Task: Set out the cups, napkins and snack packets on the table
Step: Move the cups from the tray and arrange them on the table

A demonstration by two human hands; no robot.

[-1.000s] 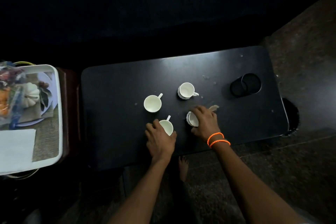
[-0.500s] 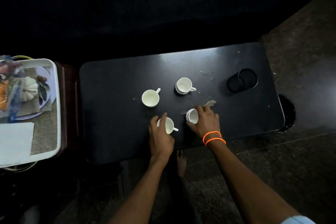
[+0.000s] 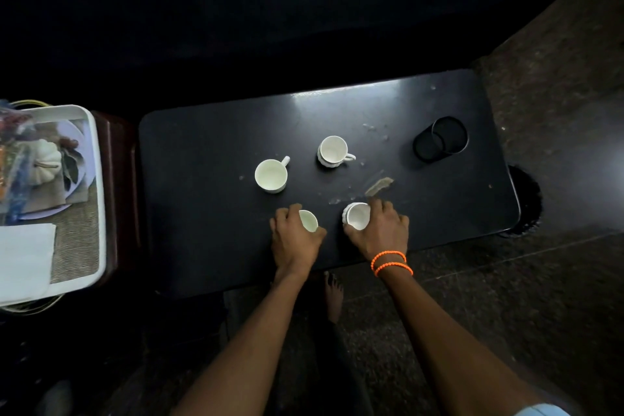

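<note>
4 white cups on table (image 3: 209,152); L hand (image 3: 293,240) grips near-left cup (image 3: 309,220), handle now hidden; R hand (image 3: 381,230) still grips near-right cup (image 3: 358,215)

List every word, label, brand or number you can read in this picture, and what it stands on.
No text can be read.
Snack packets in the white tray: colourful print, too blurred and dim to read.
Four white cups, e.g.: plain, no marking visible.
White napkin: blank.
</note>
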